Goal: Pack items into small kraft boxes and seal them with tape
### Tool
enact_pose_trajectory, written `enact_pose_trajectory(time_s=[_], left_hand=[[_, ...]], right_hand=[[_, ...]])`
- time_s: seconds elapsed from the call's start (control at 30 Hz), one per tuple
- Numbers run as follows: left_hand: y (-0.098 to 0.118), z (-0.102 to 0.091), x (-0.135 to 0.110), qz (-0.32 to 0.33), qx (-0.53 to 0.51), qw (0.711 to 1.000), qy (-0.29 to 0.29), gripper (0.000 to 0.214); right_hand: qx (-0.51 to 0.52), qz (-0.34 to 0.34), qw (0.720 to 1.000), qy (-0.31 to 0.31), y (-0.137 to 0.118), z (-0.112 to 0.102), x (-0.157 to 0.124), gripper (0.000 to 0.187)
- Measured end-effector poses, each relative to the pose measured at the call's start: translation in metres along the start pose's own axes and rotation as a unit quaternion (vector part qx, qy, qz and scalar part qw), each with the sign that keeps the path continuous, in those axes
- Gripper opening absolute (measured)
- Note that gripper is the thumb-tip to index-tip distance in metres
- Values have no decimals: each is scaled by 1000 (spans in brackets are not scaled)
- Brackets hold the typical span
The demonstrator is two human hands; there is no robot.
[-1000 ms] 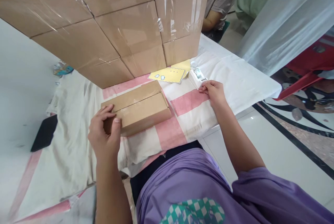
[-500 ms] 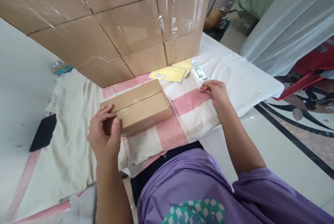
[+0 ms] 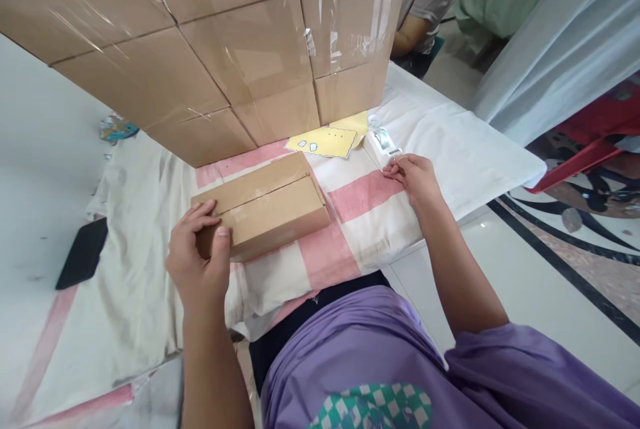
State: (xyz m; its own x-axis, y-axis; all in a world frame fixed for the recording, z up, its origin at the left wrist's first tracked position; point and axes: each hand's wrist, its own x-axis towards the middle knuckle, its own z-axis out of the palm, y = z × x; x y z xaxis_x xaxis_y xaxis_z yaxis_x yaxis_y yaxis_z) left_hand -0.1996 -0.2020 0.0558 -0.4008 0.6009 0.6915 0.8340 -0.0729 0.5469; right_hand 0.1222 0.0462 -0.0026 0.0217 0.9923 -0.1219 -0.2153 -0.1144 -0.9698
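A closed brown cardboard box [image 3: 267,209] lies on the table, with a seam running along its top. My left hand [image 3: 203,242] grips its left end, fingers on the top and thumb at the near edge. To the right stands a small white tape dispenser [image 3: 384,143] holding a roll of clear tape. At the dispenser's front end, the fingers of my right hand [image 3: 411,175] are pinched together. Whatever is between those fingertips is too small or too clear to make out.
Taped cardboard boxes [image 3: 245,49] form a tall stack behind the work area. Yellow paper sheets [image 3: 327,141] lie at its foot. A black phone [image 3: 83,253] is at the left. Another person's arm [image 3: 411,34] shows beyond the table, near a pale curtain [image 3: 560,35].
Both hands, the cardboard box and the tape dispenser stay nearly where they were. The curtain at the right has shifted slightly to the right.
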Motion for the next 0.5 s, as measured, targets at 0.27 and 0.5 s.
enact_pose_trajectory(time_s=[0.27, 0.5], left_hand=[[-1, 0, -1, 2, -3, 1000, 2, 16], [3, 0, 0, -2, 9, 1000, 2, 14]], right_hand=[[-3, 4, 1000, 4, 1, 1, -3, 14], [-25, -4, 1000, 12, 1, 3, -1, 18]])
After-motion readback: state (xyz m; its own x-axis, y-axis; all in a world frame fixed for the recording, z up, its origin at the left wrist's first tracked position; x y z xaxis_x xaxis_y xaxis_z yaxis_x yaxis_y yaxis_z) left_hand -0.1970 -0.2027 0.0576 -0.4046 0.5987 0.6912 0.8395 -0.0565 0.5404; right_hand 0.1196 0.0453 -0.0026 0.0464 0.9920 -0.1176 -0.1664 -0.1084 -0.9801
